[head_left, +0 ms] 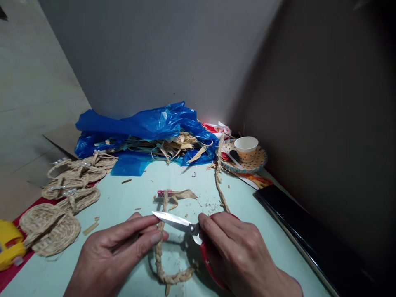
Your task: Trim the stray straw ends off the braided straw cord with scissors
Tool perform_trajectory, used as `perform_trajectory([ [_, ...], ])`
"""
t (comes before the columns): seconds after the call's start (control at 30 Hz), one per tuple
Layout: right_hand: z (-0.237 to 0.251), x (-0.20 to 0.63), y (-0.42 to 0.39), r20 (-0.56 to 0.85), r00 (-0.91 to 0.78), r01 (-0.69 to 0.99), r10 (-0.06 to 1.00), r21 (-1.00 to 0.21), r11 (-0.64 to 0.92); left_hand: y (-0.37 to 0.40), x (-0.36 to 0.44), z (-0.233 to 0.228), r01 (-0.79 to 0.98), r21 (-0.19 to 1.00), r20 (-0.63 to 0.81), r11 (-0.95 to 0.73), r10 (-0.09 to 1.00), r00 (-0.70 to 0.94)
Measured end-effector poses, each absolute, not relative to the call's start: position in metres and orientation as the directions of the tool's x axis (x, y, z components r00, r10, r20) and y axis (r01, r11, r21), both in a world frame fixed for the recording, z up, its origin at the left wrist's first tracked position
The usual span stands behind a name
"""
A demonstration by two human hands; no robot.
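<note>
A pale green table (130, 198) meets grey walls (161, 53); the right side looks dim, perhaps shadowed.

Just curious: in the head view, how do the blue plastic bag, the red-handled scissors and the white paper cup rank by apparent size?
1. Blue plastic bag, clearly largest.
2. Red-handled scissors, though nearness to the camera enlarges them.
3. White paper cup, smallest and farther away.
</note>
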State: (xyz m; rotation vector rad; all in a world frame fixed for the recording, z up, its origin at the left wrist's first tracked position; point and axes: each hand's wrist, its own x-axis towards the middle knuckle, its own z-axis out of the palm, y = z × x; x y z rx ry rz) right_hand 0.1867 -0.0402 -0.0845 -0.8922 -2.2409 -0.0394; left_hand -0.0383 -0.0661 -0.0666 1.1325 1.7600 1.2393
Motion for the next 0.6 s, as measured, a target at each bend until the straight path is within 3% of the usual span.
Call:
perform_trajectory([
  [0.07,-0.082,0.189,-0.038,0.556,-0.464,0.616,0.690,-0.358,0.702,-0.064,-0.046,-0.072,0.198,0.956,-0.146,0.216,0.937,-0.318],
  [0.17,-0.071,0.194,-0.031,0.352,-0.336,0.622,0.874,-0.614,0.487,-0.063,-0.055,-0.077,0.100,0.964,-0.208,0.245,0.934,-0.289],
  [0.23,-0.064,0.198,-0.025,0.216,-0.277,0.623,0.936,-0.702,0.346,-0.062,-0.056,-0.077,0.022,0.969,-0.230,0.247,0.926,-0.298],
  [0.37,-0.058,0.206,-0.015,0.003,-0.291,0.676,0.957,-0.707,0.208,-0.056,-0.053,-0.069,-0.086,0.967,-0.256,0.241,0.920,-0.297],
  [0.47,-0.059,0.211,-0.010,-0.023,-0.320,0.708,0.947,-0.670,0.223,-0.047,-0.049,-0.061,-0.076,0.973,-0.229,0.216,0.908,-0.352],
  [0.6,-0.057,0.214,-0.010,-0.121,-0.402,0.649,0.908,-0.737,0.189,-0.035,-0.050,-0.057,-0.046,0.980,-0.192,0.192,0.870,-0.453],
])
